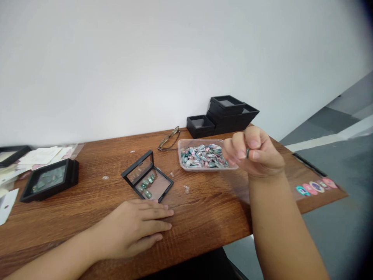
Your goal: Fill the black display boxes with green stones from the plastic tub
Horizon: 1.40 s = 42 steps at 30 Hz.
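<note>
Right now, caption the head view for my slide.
Right hand holds a green piece; left hand rests by the open case.

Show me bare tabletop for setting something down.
Bare table lies between left hand and right forearm, and around one clear chip between open case and framed case. Crowded: papers far left, boxes behind tub.

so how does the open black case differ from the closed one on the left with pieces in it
The open case has its lid tilted up, while the closed case shows its pale pieces through a window. The closed case looks thicker than the open case. Both have black frames and hold greenish pieces.
</note>
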Each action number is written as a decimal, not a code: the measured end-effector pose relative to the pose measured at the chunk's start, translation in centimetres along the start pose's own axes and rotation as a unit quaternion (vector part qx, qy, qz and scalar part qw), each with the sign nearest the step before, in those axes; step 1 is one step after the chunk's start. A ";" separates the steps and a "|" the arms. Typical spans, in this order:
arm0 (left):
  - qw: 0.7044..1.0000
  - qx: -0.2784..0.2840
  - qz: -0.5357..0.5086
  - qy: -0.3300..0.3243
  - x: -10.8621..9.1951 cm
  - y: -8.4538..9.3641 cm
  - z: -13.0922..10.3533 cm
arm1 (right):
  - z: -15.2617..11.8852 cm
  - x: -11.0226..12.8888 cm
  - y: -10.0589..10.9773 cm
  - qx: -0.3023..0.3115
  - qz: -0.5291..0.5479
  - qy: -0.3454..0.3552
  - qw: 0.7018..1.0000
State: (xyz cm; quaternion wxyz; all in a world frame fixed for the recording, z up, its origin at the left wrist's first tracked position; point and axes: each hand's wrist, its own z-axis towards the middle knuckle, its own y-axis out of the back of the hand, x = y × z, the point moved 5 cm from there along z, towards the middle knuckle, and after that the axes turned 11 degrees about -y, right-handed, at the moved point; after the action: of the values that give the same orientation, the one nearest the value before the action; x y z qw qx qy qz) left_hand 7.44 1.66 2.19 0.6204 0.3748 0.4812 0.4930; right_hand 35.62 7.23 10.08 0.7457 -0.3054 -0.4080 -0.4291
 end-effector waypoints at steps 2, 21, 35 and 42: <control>1.000 0.000 0.000 0.000 0.0 0.0 0.0 | 0.0 0.0 0.0 -0.006 -0.005 -0.003 1.000; 1.000 -0.019 -0.017 0.003 -0.1 0.1 0.1 | -0.1 -0.6 0.1 -0.006 -0.003 -0.035 0.999; 1.000 -0.010 -0.025 0.013 0.0 0.1 0.1 | 0.1 -0.8 0.1 -0.037 -0.011 -0.050 0.998; 1.000 -0.006 -0.014 0.005 -0.1 0.2 0.3 | 0.5 -2.4 -0.8 -0.056 -0.013 -0.087 0.995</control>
State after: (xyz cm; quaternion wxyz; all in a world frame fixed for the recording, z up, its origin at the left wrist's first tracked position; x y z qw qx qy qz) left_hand 7.63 1.60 2.52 0.6271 0.3617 0.4864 0.4893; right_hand 34.05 8.20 8.28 0.6836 -0.3777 -0.4505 -0.4324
